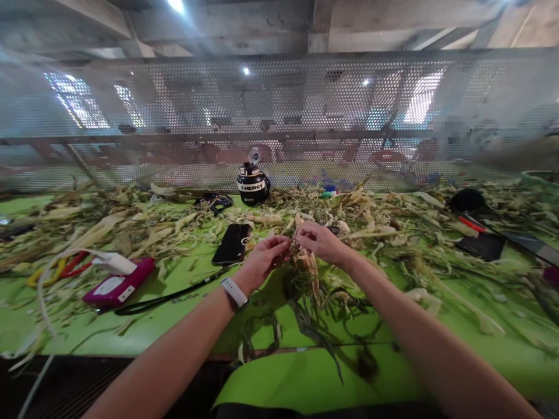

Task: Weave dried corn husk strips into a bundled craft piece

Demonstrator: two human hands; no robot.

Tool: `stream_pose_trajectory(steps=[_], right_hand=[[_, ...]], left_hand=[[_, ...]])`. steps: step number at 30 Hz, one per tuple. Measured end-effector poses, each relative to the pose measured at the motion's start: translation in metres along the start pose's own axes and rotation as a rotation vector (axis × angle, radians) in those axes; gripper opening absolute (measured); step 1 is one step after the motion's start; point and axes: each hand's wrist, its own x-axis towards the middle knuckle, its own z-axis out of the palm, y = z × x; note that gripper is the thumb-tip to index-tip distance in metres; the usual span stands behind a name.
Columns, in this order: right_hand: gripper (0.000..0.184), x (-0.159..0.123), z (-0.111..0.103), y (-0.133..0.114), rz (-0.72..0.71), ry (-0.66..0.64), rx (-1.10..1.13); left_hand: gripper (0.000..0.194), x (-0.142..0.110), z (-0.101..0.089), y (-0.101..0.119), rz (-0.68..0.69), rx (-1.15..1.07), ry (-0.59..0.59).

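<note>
A black bottle [250, 196] stands just above the middle, before a gray screen [279, 105] full of holes. A black phone [229, 245] lies left of the middle. Lower left, a white charger [117, 263] touches a pink box [137, 278]; blurry red and yellow loops [70, 272] beside it may be scissor handles.

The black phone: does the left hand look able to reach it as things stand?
Probably yes: the phone lies near the left hand, mostly uncovered, with nothing large between them, though that hand is at the plant bundle.
</note>
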Motion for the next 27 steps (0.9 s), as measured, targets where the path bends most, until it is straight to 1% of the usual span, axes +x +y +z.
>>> stream_pose_trajectory(steps=[2, 7, 12, 17, 22, 27], right_hand=[[0.025, -0.0007, 0.0003, -0.0007, 0.017, -0.010, 0.066], [0.028, -0.0029, 0.0020, -0.0011, 0.220, -0.135, 0.186], [0.034, -0.0035, 0.0035, -0.0040, 0.251, -0.193, 0.297], [0.037, -0.0053, 0.0050, -0.0078, 0.303, -0.190, 0.387], [0.042, -0.0048, 0.0070, -0.0059, 0.311, -0.133, 0.464], [0.042, -0.0042, 0.0092, -0.0040, 0.343, -0.124, 0.459]], left_hand=[[0.035, -0.0007, -0.0002, -0.0008, 0.048, 0.070, -0.036], [0.039, -0.0019, -0.0002, -0.0016, 0.187, 0.200, -0.110], [0.044, -0.0034, 0.0005, 0.0000, 0.219, 0.232, -0.183], [0.042, -0.0037, -0.0010, 0.0010, 0.235, 0.224, -0.197], [0.040, -0.0031, -0.0023, 0.0018, 0.232, 0.233, -0.171], [0.041, -0.0036, -0.0013, 0.0021, 0.217, 0.242, -0.175]])
